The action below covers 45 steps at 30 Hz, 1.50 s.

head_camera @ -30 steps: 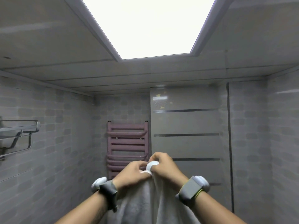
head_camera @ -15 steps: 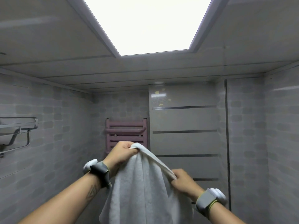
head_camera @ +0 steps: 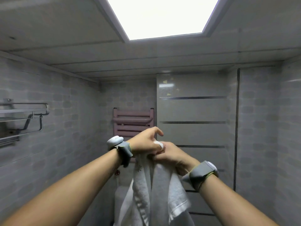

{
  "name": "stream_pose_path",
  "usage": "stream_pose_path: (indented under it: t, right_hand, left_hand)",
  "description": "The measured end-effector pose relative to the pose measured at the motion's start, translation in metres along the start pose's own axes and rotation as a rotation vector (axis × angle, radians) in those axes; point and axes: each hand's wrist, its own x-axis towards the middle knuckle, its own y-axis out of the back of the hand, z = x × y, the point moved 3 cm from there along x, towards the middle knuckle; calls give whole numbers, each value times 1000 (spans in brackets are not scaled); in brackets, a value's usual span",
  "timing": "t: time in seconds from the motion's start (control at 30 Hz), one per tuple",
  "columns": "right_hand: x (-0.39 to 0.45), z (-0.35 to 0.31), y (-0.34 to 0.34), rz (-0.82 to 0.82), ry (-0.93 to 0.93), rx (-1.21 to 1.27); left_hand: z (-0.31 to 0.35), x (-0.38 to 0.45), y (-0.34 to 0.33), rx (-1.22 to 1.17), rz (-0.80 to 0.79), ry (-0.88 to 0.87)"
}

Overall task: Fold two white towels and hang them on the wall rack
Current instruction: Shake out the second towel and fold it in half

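The head view looks out at a small bathroom with grey tiled walls (head_camera: 68,124), a panelled grey ceiling (head_camera: 48,38) and a bright rectangular ceiling light (head_camera: 162,15). On the back wall a dusty pink radiator towel rack (head_camera: 133,122) stands beside a glossy grey panel (head_camera: 193,110) crossed by dark horizontal stripes. A chrome wall rack (head_camera: 24,118) with a shelf and a lower bar is fixed to the left wall, well apart from the hands.

Both arms reach forward at mid-frame, each wrist wearing a grey band with a white module. The left hand (head_camera: 145,142) and the right hand (head_camera: 171,154) meet in front of the pink rack, touching each other. Both are closed, pinching the top edge of a white towel (head_camera: 156,190), whose bunched corner shows between the fingers. The left forefinger sticks out loosely above the grip. The towel hangs straight down from the hands in doubled vertical folds, its lower end running out of frame.
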Motion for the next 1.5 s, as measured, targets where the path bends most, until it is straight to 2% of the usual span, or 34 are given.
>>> stream_pose_path:
  t: [0.1,0.23,0.3,0.4,0.53,0.67,0.73,0.87,0.93,1.03,1.1,1.2,1.27,1.33,1.4,1.5]
  right_hand:
    - [0,1,0,88,-37,-82]
    - [6,7,21,287,-103,74]
    - [7,11,30,353,-152,116]
    - [9,15,27,340,-203,170]
    - [9,17,13,342,-290,317]
    - [9,12,19,388,-316,661]
    - [6,4,22,364,-311,771]
    - [11,-6,14,356,-201,990]
    - [8,-5,10,365,-127,834]
    - [0,0,7,453,19,439]
    - [0,3,9,612,43,106]
    - [1,-1,8,818,-38,-268]
    - [0,-3,5,883,-90,-363]
    - [2,-3,3,910,-88,-367]
    - [6,-2,0,902,-99,-362]
    - [16,3,-7,842,-106,-315]
  left_hand:
    - [-2,-8,7,-89,4,2]
    - [-40,-28,23,15,-27,44]
    - [-61,-39,26,-122,8,108]
    - [-67,-49,29,-335,124,69]
    - [-44,-45,26,-290,215,-61]
    - [-39,-40,18,-331,208,-41]
    - [-41,-37,11,-348,212,30]
    - [-34,-33,-6,-472,118,95]
    - [-29,-33,-9,-489,43,73]
    - [-25,-36,-8,-530,10,54]
    - [-26,-39,-8,-559,47,53]
    - [-33,-40,-11,-686,49,64]
    - [-39,-40,-10,-648,27,54]
    - [-38,-42,-9,-363,32,-6]
    - [-41,-41,-9,-116,117,10]
    - [-46,-38,-10,-80,264,88]
